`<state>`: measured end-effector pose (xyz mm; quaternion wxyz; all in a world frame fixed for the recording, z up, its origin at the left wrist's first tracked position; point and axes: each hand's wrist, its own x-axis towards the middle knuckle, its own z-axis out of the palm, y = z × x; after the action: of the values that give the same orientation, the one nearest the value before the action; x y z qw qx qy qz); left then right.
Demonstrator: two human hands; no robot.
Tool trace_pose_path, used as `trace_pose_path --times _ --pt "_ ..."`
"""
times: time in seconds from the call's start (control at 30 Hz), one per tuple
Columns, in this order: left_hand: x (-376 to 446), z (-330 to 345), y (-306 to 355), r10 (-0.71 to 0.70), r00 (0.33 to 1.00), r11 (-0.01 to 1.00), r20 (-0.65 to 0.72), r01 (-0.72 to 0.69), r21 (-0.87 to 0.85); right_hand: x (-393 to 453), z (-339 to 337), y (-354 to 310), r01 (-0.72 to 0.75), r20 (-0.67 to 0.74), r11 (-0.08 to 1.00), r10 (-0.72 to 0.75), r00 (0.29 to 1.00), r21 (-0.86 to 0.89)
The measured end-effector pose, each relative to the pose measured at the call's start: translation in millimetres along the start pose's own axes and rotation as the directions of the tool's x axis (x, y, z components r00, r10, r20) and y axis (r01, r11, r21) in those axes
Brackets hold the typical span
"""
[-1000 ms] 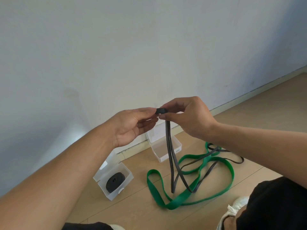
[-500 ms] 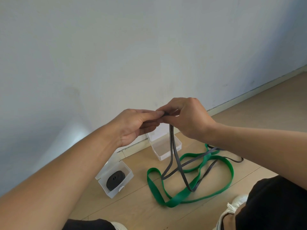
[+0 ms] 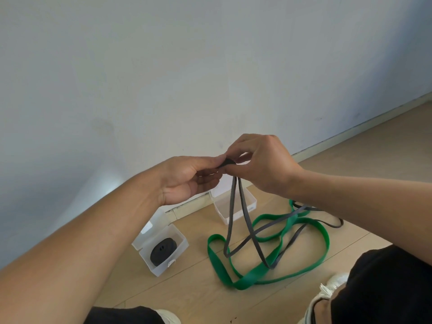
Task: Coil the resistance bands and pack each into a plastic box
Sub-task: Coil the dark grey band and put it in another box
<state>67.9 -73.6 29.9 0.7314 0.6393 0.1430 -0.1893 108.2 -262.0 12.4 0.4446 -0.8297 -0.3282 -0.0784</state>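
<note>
My left hand (image 3: 187,176) and my right hand (image 3: 261,164) meet in mid-air, both pinching the small rolled start of a thin grey resistance band (image 3: 245,213). Two strands of it hang down to the floor and trail across a wide green resistance band (image 3: 245,280) lying in loose loops. An open clear plastic box (image 3: 251,201) stands by the wall behind the strands, nothing visible in it. A second open clear box (image 3: 181,247) to the left holds a coiled black band (image 3: 163,250).
The white wall and its skirting board run close behind the boxes. The floor is light wood. My black-trousered knees and white shoes (image 3: 332,291) sit at the bottom edge, the right knee close to the green band.
The hands stayed together, turning the small coil; the hanging grey strands have spread apart and their lower loops have shifted across the floor.
</note>
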Motion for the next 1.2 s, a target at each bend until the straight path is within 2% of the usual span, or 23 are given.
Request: trace_pose_path --times 0.17,0.27,0.33,0.43,0.57,0.7,0.8,0.97,1.1,1.2 --pt "-3 -2 1 0.021 0.998 0.998 0.056 -0.025 0.063 0 -3 -4 0.047 0.006 0.999 -0.047 0.999 0.005" --pt "-6 4 4 0.121 0.99 0.986 -0.072 -0.112 0.123 2 -6 -5 0.027 -0.002 1.0 -0.027 1.0 -0.002" --pt "-9 9 6 0.225 0.957 0.951 -0.184 -0.175 0.254 3 -7 -5 0.002 0.004 0.999 -0.002 1.0 -0.037" --pt "-14 15 5 0.36 0.906 0.829 -0.223 -0.2 0.522 3 -5 -7 -0.013 0.024 0.997 0.014 1.0 -0.077" --pt "-17 21 2 0.356 0.902 0.778 -0.243 -0.142 0.612 3 -2 -11 0.104 0.07 0.976 -0.092 0.993 -0.192" --pt "-17 22 -2 0.334 0.905 0.799 -0.263 -0.124 0.589 -2 5 -14 0.217 0.105 0.939 -0.195 0.975 -0.267" --pt "-17 16 0 0.279 0.936 0.818 -0.213 -0.115 0.563 -2 8 -12 0.214 0.085 0.946 -0.2 0.976 -0.242" --pt "-19 3 0 0.174 0.984 0.91 -0.035 -0.147 0.388 0 5 -13 0.175 0.12 0.978 -0.161 0.98 -0.116" --pt "-19 -10 -4 0.125 0.99 0.969 0.067 -0.136 0.205 -1 -3 -14 0.067 0.105 0.997 -0.07 0.992 0.031" --pt "-18 -18 -9 0.092 0.969 0.994 0.23 -0.102 0.033 -1 -2 -22 0.109 0.073 0.984 -0.12 0.99 0.138"
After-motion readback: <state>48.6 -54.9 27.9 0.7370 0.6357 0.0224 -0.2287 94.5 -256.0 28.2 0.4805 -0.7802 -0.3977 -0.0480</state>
